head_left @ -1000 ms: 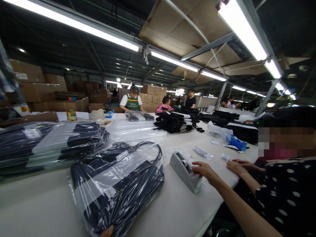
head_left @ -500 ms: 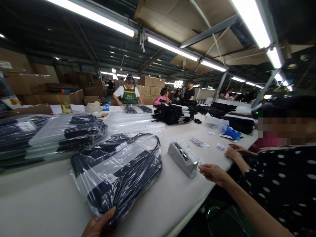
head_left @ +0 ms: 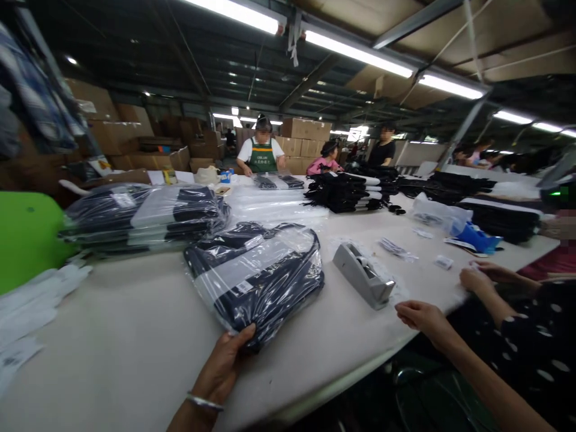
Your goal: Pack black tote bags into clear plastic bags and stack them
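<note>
Well, left hand (head_left: 224, 364) gripping dark plastic-wrapped bundle (head_left: 274, 273) — right hand (head_left: 425, 319), fingertips pinched narrow, near tape dispenser (head_left: 362, 279)

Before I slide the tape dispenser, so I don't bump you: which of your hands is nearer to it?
Right. The right hand is just off the near end of the tape dispenser; the left hand is farther, gripping the wrapped bundle.

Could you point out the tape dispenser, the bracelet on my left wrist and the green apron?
Tape dispenser (head_left: 362, 277): head view, on its grey side.
Bracelet (head_left: 204, 403): head view, on the front of its band.
Green apron (head_left: 263, 161): head view, on its upper front.
</note>
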Motion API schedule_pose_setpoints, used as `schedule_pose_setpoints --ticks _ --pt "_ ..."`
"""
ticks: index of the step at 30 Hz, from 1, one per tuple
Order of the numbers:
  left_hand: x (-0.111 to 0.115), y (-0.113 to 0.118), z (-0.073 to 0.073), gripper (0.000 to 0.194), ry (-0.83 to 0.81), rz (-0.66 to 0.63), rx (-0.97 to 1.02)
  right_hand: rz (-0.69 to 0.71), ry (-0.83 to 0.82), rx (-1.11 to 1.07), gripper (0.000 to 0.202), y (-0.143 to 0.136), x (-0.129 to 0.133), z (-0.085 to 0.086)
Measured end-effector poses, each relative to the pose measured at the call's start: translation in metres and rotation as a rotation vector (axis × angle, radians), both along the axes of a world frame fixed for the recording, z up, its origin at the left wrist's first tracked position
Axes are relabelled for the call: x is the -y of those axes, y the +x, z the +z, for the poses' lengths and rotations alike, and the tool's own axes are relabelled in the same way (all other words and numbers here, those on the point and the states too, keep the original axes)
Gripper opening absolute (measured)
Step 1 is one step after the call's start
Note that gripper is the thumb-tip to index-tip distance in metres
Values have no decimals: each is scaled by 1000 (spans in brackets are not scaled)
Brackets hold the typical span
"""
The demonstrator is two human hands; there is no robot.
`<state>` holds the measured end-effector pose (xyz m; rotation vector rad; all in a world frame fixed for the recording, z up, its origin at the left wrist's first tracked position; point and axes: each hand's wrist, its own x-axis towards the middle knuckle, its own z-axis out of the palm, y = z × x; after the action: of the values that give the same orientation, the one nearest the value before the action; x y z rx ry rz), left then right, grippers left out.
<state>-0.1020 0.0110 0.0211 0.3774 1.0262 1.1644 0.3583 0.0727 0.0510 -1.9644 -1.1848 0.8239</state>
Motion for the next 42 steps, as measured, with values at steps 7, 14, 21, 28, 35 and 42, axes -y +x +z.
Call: schedule_pose_setpoints --ticks 7,14,21,28,35,42 --pt "-3 41 -7 61 46 95 -1 321 64 -663 44 -186 48 20" --pt "2 51 -16 50 150 78 24 393 55 -721 39 -265 55 6" --pt "0 49 -26 48 180 86 -13 297 17 -664 44 -272 51 -12" --pt "2 49 -29 49 207 42 -102 200 32 -655 44 -278 56 -28" --pt "-1 53 -19 47 196 84 -171 260 -158 -935 52 -258 67 -22" --pt "1 48 -2 45 94 72 -95 325 -214 -981 50 -244 69 -12"
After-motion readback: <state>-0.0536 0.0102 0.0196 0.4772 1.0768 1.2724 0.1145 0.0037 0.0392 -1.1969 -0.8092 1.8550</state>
